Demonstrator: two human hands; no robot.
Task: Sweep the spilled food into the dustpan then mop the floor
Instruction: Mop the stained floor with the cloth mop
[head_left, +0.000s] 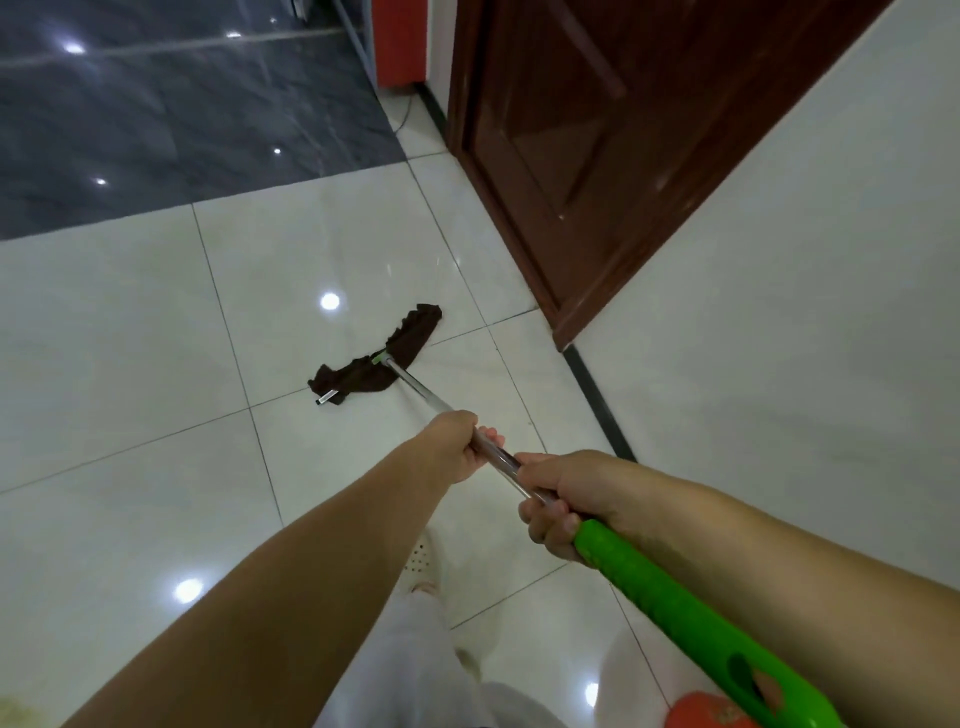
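The mop (374, 358) near the middle of the frame has a dark brown cloth head, a small bright green joint where the shaft meets it, and a silvery metal shaft; the grip at lower right is bright green plastic. The floor tiles (130, 338) across the left and centre are glossy off-white with thin dark grout lines forming a grid. At upper left the floor (156, 114) is dark grey with a faint marbled streaking. The door (597, 130) at upper centre-right is deep reddish-brown wood. The wall (805, 286) on the right is plain white, edged below by a black skirting strip (597, 400). A red panel (397, 41) shows at the top.
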